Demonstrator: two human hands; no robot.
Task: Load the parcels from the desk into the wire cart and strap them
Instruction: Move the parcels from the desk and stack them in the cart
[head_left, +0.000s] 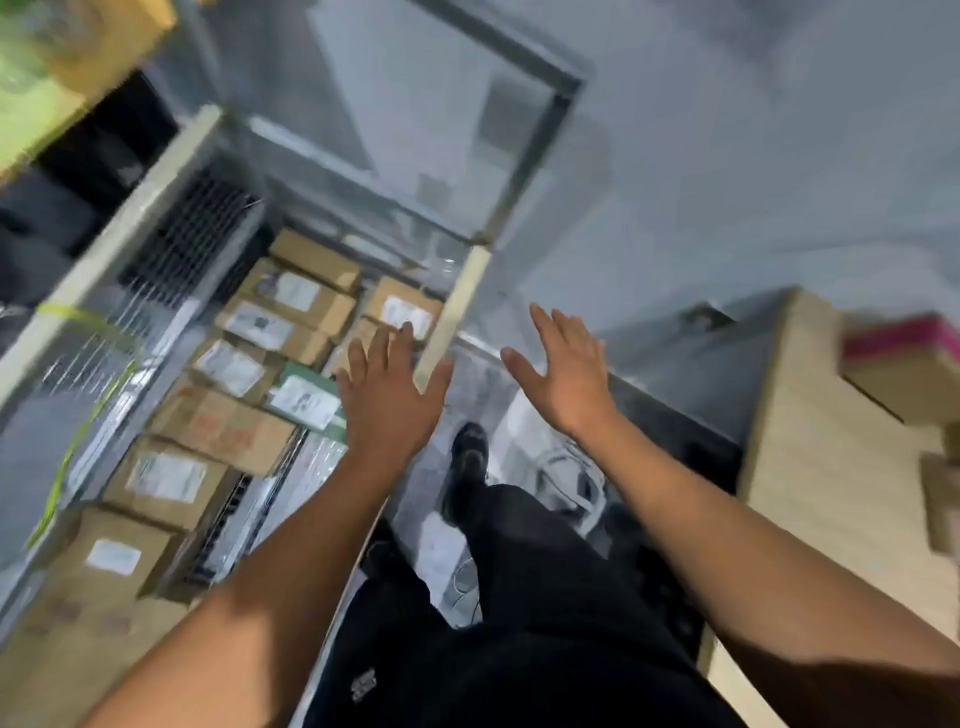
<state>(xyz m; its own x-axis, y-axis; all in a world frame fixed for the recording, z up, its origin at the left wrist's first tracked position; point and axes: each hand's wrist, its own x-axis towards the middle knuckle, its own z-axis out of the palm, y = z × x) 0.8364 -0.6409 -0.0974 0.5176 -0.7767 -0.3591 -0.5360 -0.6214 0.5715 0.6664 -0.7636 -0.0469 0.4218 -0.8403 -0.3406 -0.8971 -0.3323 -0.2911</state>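
- Standing at the left, the grey wire-mesh cart (192, 239) faces the person, probably so that boxes can be lowered straight in.
- The pale wooden desk (810, 467) lies at the right, within a turn of the body, and serves as the supply side.
- About 10 brown cardboard parcels (166, 478) lie flat and edge to edge on the cart floor, a packing that would leave little room for sliding.
- A brown cardboard parcel with a pink top (904, 374) sits on the desk, not yet loaded; other boxes beside it are cut off by the frame.
- The left hand (387, 395) hovers above the cart's near edge and the right hand (566, 374) between cart and desk, both with fingers spread and straight, holding nothing.
- A yellow-green strap (72, 312) hangs along the cart's far side, judged to be waiting for the tie-down.
- White shipping labels face upward on most parcels; motion blur leaves all print, including reddish marks on 1 box, unreadable.
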